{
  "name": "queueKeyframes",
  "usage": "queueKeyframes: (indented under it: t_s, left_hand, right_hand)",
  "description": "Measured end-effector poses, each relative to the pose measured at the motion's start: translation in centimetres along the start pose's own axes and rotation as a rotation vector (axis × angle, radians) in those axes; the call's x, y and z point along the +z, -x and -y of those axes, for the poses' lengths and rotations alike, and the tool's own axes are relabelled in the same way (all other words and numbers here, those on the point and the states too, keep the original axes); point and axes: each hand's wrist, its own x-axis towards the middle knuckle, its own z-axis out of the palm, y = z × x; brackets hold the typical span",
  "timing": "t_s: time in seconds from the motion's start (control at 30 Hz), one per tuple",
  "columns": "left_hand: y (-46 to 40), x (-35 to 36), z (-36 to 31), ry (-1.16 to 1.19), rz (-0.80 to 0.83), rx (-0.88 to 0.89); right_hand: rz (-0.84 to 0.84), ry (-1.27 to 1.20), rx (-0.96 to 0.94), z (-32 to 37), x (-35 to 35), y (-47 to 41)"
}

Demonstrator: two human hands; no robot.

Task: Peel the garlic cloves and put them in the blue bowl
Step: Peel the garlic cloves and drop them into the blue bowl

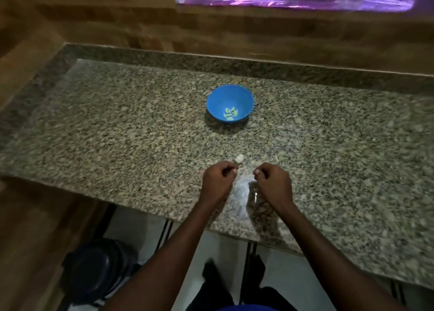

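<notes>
A blue bowl (229,94) stands on the granite counter (117,123) near the middle and holds several small peeled garlic cloves (230,113). A whitish piece of garlic (239,158) lies on the counter nearer to me, just beyond my fingertips. My left hand (219,179) hovers just below and to the left of it, fingers curled and thumb against forefinger. My right hand (273,181) is curled the same way a little to the right. I see nothing held in either hand.
The counter has a raised granite lip at the back and left, with wood panelling behind it. Its front edge runs under my forearms. A dark round container (98,268) sits on the floor at the lower left.
</notes>
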Motion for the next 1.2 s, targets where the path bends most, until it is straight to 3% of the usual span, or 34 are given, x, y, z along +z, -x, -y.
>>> queueKeyframes:
  t_s: [0.37, 0.53, 0.67, 0.8, 0.93, 1.03, 1.2]
  left_hand:
    - [-4.1, 1.7, 2.7, -0.294, -0.124, 0.055]
    - [-7.7, 0.7, 3.0, -0.546, -0.154, 0.212]
    - [-9.5, 0.5, 4.0, -0.757, -0.077, 0.208]
    - [-9.2, 0.5, 4.8, -0.78, -0.063, 0.238]
    - [-9.1, 0.2, 5.0, -0.806, -0.032, 0.234]
    - [-9.3, 0.0, 4.7, -0.759, -0.002, 0.213]
    - [-9.7, -0.7, 4.0, -0.483, -0.011, 0.206]
  right_hand:
    - [-0.176, 0.338, 0.063, -2.6, 0.2, -6.9]
    - [-0.127, 0.31, 0.042, -2.1, 0.7, -9.2]
    - [-0.184, 0.119, -0.031, 1.2, 0.9, -10.6]
    - [-0.265, 0.022, -0.205, 7.4, 0.9, -13.8]
    - [-0.194, 0.146, -0.281, 12.4, 2.0, -17.8]
    - [-0.115, 0.236, -0.291, 13.4, 2.5, -18.8]
    - [-0.283, 0.103, -0.226, 10.6, 1.6, -15.3]
